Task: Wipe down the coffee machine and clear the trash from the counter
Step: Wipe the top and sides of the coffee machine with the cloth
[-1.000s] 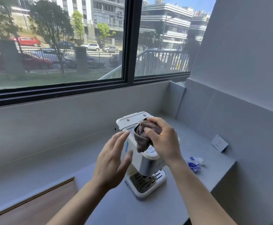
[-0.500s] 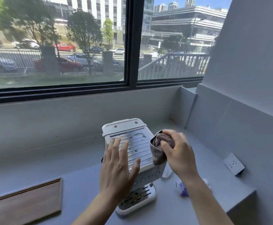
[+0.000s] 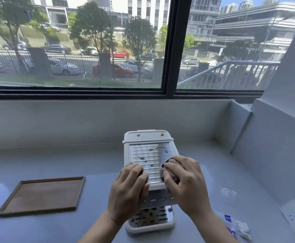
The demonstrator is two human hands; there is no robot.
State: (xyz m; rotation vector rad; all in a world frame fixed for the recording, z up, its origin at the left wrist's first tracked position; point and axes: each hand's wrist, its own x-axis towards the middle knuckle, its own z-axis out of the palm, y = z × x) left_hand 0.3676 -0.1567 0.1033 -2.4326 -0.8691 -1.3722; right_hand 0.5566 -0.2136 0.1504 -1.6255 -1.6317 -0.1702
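Coffee machine, white, boxy and plastic (image 3: 148, 139), stands on the pale grey table (image 3: 90, 225) below the window, in the middle of our view, and we judge the wiping step to be in hand. At far left a flat brown wooden tray (image 3: 41, 193) lies well apart from it and needs nothing from us. Our left hand (image 3: 127, 192) curls over the machine's front-left corner, its grip clamped there to steady the body. We should hold firm, since the machine looks light and a sideways stroke could slide it. Between our hands the ribbed silver metal top plate (image 3: 148, 155) shows brown splashes, most of them toward the back. Our right hand (image 3: 185, 186) has its grip closed round a bunched grey-brown cloth (image 3: 169, 174), pressed on the plate's front-right part. We think it best to stroke along the ribs, not across, so the cloth reaches the grooves, and to work back toward the spots. Right of the machine a crumpled clear plastic film (image 3: 230, 194) and, nearer us, a torn blue-and-white wrapper (image 3: 234, 225) lie on the table near a white socket plate (image 3: 294, 218), trash not yet cleared.
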